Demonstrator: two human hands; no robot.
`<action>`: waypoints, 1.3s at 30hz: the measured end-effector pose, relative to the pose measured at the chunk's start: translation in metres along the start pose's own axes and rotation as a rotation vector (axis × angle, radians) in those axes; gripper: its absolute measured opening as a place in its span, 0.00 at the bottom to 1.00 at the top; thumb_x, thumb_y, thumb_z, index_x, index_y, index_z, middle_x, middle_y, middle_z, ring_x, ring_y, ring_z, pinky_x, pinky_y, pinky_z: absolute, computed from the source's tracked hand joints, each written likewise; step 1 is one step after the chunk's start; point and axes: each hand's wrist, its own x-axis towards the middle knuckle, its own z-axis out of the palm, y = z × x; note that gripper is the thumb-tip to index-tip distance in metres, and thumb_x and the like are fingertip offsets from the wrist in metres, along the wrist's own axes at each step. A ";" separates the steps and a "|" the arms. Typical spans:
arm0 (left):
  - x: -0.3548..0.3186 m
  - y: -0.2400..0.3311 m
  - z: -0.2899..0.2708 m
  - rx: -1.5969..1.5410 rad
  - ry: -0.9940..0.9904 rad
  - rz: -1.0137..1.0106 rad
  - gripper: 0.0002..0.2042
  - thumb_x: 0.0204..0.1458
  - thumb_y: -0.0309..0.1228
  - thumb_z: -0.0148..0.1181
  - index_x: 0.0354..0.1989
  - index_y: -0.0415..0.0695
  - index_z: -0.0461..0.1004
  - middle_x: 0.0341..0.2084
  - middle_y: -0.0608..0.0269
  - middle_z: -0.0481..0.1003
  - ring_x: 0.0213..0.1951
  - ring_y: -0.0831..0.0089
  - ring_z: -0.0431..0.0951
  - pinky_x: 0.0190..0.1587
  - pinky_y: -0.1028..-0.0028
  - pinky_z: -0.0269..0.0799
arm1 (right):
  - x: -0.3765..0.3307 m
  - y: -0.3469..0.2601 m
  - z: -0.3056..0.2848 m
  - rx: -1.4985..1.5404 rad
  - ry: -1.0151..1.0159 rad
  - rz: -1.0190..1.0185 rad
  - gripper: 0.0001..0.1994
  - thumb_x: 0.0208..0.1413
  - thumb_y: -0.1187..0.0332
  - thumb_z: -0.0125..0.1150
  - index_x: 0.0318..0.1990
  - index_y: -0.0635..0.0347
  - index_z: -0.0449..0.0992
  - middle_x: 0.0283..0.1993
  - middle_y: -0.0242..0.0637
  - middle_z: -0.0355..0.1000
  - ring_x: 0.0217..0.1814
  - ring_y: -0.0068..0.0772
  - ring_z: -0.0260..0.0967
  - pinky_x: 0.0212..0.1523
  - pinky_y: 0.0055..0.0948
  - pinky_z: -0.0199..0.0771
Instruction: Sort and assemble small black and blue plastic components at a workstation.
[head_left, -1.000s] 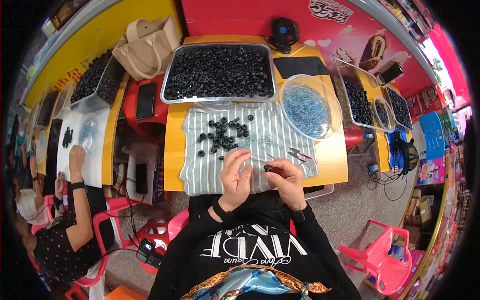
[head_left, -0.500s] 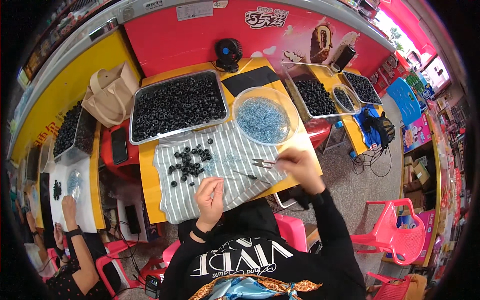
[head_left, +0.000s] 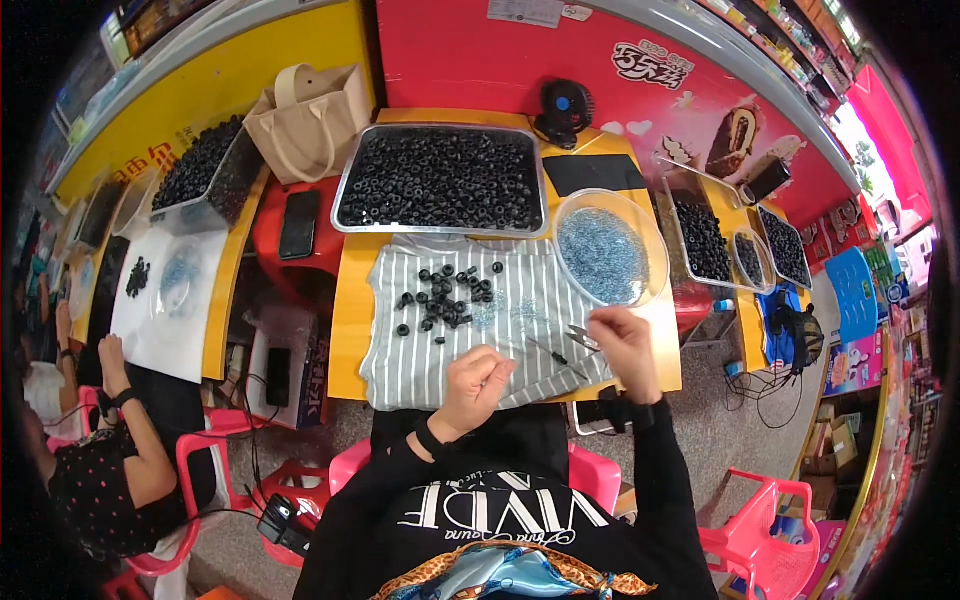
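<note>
— Rings (head_left: 447, 296) lie loose on the striped cloth (head_left: 420, 360), beyond my left hand (head_left: 477, 385). Heavy?

— Light, stiff, likely rubbery; I'd pinch one by its rim. My hands are apart; right hand (head_left: 624, 345) pinched near the small metal clips (head_left: 583, 337), contents too tiny to tell.

A single head-worn fisheye view looks steeply down from above the person's chest. It faces forward over the tabletop (head_left: 350, 300), with both hands near the picture's middle. Straight edges bow outward toward the dark rim. The far wall curves beyond the hands.
</note>
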 end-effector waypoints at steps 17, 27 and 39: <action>0.001 0.004 -0.005 -0.140 0.137 -0.009 0.13 0.52 0.22 0.61 0.18 0.33 0.68 0.19 0.57 0.71 0.19 0.71 0.67 0.22 0.73 0.60 | 0.066 -0.028 0.137 -0.864 -0.390 -0.606 0.07 0.42 0.77 0.61 0.32 0.63 0.76 0.33 0.42 0.71 0.36 0.52 0.70 0.36 0.44 0.69; -0.001 -0.001 -0.004 -0.492 0.258 -0.276 0.10 0.57 0.24 0.57 0.46 0.38 0.72 0.36 0.67 0.72 0.32 0.82 0.71 0.33 0.80 0.67 | 0.014 -0.049 0.096 0.027 -0.247 0.080 0.05 0.48 0.77 0.67 0.33 0.66 0.77 0.30 0.31 0.75 0.30 0.17 0.70 0.32 0.19 0.70; -0.001 -0.013 -0.018 -0.817 0.030 -0.370 0.10 0.54 0.17 0.57 0.44 0.34 0.77 0.38 0.60 0.74 0.31 0.76 0.76 0.35 0.80 0.72 | -0.041 -0.025 0.108 0.256 -0.083 -0.162 0.03 0.53 0.81 0.61 0.35 0.67 0.77 0.32 0.30 0.72 0.33 0.17 0.66 0.35 0.19 0.66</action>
